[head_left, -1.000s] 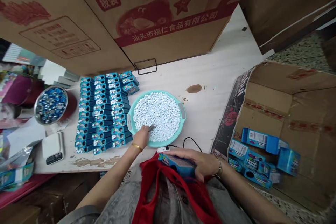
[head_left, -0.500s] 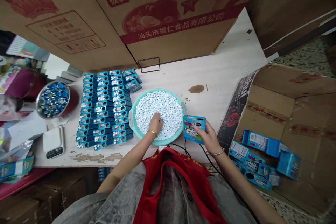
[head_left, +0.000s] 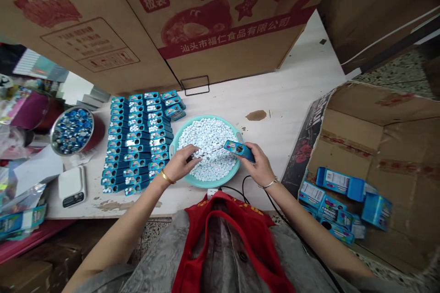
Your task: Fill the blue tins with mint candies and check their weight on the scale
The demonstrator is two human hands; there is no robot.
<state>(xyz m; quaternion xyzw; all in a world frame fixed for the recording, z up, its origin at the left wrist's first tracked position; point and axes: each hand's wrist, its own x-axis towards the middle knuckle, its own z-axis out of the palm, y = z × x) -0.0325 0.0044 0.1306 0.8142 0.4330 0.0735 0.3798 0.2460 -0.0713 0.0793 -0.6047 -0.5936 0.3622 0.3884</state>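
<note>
My left hand (head_left: 184,163) is closed, palm side inward, over the left part of a mint-green basin (head_left: 173,149) filled with small white candies (head_left: 213,174). From its fingers extends what looks like a small scoop (head_left: 205,153) loaded with candies; its outline is hard to make out. Over the basin's right side, my right hand (head_left: 260,165) grips a blue candy box (head_left: 239,150), tilted so that its narrow end with a dark opening faces the scoop. The scoop's far end and the box are close together; whether they touch is unclear.
Rows of blue boxes (head_left: 137,146) stand left of the basin, many showing white candies. Beyond them are a metal bowl (head_left: 72,130) of blue-wrapped pieces and a white scale (head_left: 72,185). Large cartons (head_left: 220,68) back the table. An open carton (head_left: 354,146) at right holds several blue boxes.
My left hand has risen out of the candies and moved left, bringing up a load. My right hand has moved left over the basin and turned the box's narrow end up.
</note>
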